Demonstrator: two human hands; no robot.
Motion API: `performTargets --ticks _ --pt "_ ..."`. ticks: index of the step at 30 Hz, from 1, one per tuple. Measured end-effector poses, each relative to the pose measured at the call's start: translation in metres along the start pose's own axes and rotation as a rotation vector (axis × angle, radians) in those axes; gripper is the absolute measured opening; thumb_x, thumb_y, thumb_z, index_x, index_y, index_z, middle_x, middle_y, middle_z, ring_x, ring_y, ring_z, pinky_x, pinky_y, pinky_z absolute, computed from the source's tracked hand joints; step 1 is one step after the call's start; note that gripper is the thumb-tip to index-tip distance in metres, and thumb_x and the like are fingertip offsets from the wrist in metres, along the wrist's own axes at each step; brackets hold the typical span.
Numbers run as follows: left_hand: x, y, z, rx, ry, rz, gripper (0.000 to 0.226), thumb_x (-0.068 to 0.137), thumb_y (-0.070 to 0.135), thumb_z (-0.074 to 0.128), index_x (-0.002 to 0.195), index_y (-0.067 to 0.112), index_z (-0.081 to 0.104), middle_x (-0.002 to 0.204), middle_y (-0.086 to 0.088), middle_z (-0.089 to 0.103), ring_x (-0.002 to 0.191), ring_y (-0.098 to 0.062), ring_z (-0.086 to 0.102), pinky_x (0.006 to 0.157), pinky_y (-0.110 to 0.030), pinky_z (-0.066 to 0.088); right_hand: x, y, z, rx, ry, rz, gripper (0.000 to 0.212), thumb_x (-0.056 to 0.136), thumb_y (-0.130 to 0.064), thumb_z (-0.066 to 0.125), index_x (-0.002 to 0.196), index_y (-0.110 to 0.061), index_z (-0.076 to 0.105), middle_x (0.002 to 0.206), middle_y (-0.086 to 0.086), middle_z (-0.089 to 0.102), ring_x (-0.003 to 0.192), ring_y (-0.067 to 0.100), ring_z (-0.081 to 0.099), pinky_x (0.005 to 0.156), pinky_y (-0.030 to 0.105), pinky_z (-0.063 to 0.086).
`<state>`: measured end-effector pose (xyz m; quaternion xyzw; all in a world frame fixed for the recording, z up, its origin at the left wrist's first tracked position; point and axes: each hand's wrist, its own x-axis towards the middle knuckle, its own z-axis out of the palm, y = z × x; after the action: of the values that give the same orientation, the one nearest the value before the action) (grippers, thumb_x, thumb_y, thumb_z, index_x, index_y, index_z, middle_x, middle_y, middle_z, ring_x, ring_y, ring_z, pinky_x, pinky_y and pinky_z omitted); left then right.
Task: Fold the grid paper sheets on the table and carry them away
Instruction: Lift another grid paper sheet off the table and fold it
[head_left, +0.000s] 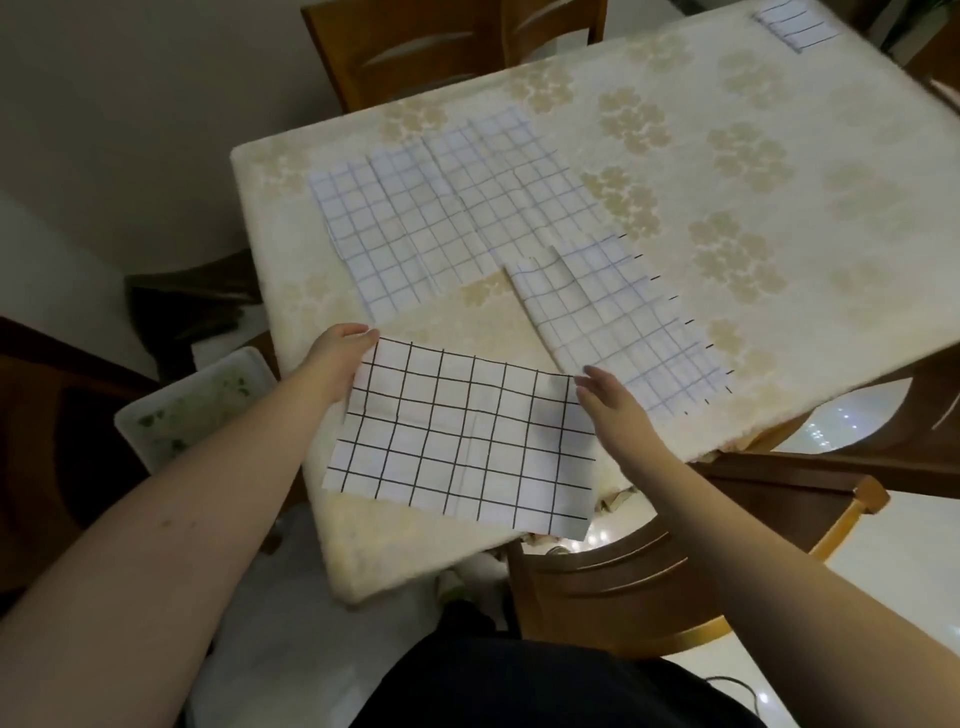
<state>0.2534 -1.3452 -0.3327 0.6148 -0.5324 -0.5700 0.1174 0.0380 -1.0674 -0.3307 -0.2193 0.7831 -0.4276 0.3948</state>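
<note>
Right now the left hand (340, 358) pinches the upper left corner of a grid paper sheet (462, 441) with bold black lines, low in the middle of the frame, lifted off the near corner of the table (779, 291); holding it up by a corner looks like a way to get it clear of the cloth so an edge can be brought over for a fold. The right hand (605, 395) sits at the sheet's upper right edge with fingers loosely spread, touching or just beside the paper; whether it grips I cannot tell. A faint crease runs down the sheet's middle. Three paler sheets (441, 208) lie overlapped in the centre, laid flat, I'd guess waiting their turn, and another sheet (618, 317) lies just right of them. At the upper right a further gridded piece (797, 23) is cut off by the frame. The left thumb is hidden, and a white tray (187, 410) at lower left holds something green, too blurred to name
</note>
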Motion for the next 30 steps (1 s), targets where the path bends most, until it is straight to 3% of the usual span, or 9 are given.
performTargets --ticks 4,7,10,13,16,20,26,28,30 --pt "-0.004 -0.021 -0.005 0.013 -0.037 -0.134 0.037 0.096 0.027 0.060 0.129 0.010 0.054 0.102 -0.007 0.063 0.085 -0.018 0.060 0.067 -0.026 0.047 -0.007 0.011 0.040 -0.439 -0.231 -0.180 0.050 0.101 -0.032 0.048 0.149 -0.020 0.038 0.150 -0.001 0.044 0.138 0.018 0.040 0.110 0.025 0.027" --pt "-0.001 -0.042 -0.017 0.132 -0.014 -0.141 0.050 0.088 0.030 0.071 0.131 0.009 0.055 0.124 -0.013 0.061 0.109 -0.025 0.057 0.093 -0.032 0.048 -0.004 0.022 0.074 -0.786 -0.324 -0.392 0.059 0.099 -0.041 0.045 0.152 -0.020 0.030 0.160 0.003 0.027 0.148 0.022 0.023 0.120 0.044 0.020" --pt "-0.005 -0.051 -0.021 0.241 -0.048 -0.122 0.057 0.086 0.027 0.073 0.134 0.003 0.052 0.128 -0.012 0.057 0.113 -0.026 0.053 0.102 -0.034 0.043 0.004 0.025 0.099 -1.001 -0.305 -0.429 0.066 0.100 -0.048 0.038 0.156 -0.022 0.015 0.165 0.002 0.004 0.152 0.023 0.003 0.121 0.044 0.004" --pt "-0.008 -0.059 -0.019 0.282 -0.052 -0.101 0.050 0.091 0.026 0.068 0.131 0.000 0.054 0.118 -0.011 0.057 0.102 -0.022 0.049 0.088 -0.029 0.040 0.012 0.021 0.114 -1.070 -0.273 -0.413 0.068 0.102 -0.047 0.032 0.157 -0.020 0.005 0.165 0.003 -0.005 0.152 0.021 -0.004 0.121 0.041 -0.001" --pt "-0.014 -0.064 -0.022 0.289 -0.046 -0.094 0.044 0.093 0.027 0.064 0.129 0.002 0.056 0.117 -0.012 0.059 0.097 -0.022 0.050 0.083 -0.031 0.040 0.018 0.021 0.121 -1.131 -0.347 -0.370 0.068 0.103 -0.048 0.027 0.157 -0.018 0.001 0.165 0.004 -0.008 0.152 0.021 -0.007 0.121 0.041 0.000" --pt "-0.017 -0.068 -0.028 0.331 -0.087 -0.031 0.026 0.092 0.025 0.065 0.113 0.009 0.060 0.106 -0.010 0.062 0.083 -0.018 0.055 0.075 -0.031 0.046 0.012 0.021 0.123 -1.089 -0.322 -0.381 0.067 0.102 -0.052 0.025 0.157 -0.019 0.008 0.165 0.005 -0.001 0.152 0.021 -0.003 0.121 0.040 0.002" --pt "-0.024 -0.056 -0.039 0.368 -0.148 0.085 0.031 0.089 0.027 0.068 0.113 0.008 0.061 0.102 -0.004 0.068 0.088 -0.020 0.064 0.076 -0.034 0.054 -0.019 0.029 0.121 -1.036 -0.205 -0.406 0.078 0.090 -0.059 0.009 0.154 -0.016 0.024 0.162 0.007 0.022 0.150 0.025 0.017 0.120 0.042 0.013" --pt "-0.027 -0.051 -0.043 0.325 -0.168 0.100 0.036 0.089 0.027 0.069 0.119 0.009 0.059 0.110 -0.006 0.069 0.095 -0.022 0.066 0.086 -0.040 0.055 -0.028 0.036 0.120 -1.043 -0.194 -0.366 0.079 0.089 -0.059 0.009 0.154 -0.017 0.025 0.162 0.007 0.022 0.150 0.025 0.017 0.120 0.041 0.013" --pt "-0.031 -0.046 -0.045 0.281 -0.181 0.111 0.038 0.090 0.028 0.067 0.123 0.010 0.058 0.114 -0.004 0.069 0.097 -0.021 0.066 0.086 -0.038 0.055 -0.034 0.041 0.119 -1.058 -0.200 -0.325 0.081 0.087 -0.060 0.007 0.155 -0.019 0.023 0.163 0.005 0.019 0.151 0.024 0.013 0.120 0.040 0.010"
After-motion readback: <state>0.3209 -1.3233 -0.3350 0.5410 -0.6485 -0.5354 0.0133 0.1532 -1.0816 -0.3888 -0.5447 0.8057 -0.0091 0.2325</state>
